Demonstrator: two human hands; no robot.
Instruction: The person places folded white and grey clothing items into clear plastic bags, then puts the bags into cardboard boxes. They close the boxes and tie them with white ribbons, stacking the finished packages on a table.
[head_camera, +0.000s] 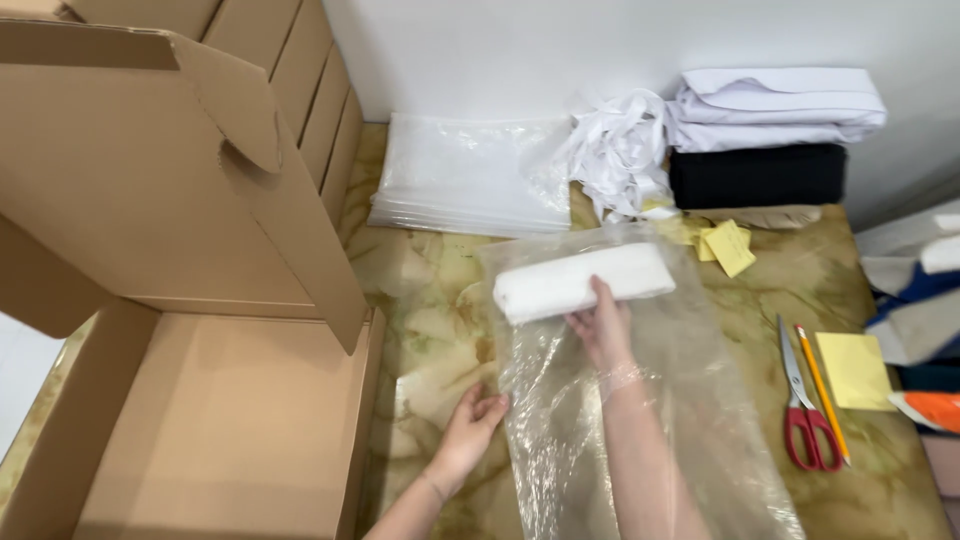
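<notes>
A clear plastic bag (690, 400) lies on the marbled table (430, 300). My right hand (603, 330) and forearm are inside the bag, fingers pressed on a folded white cloth (580, 281) at the bag's far end. My left hand (472, 428) grips the bag's open left edge near the table's front.
An open cardboard box (210, 420) with raised flap stands at the left. A stack of clear bags (470, 175), white ribbons (620, 150), folded white and black cloth (770, 110) lie at the back. Red-handled scissors (805, 405), a pencil (822, 390) and yellow sticky notes (855, 370) lie at the right.
</notes>
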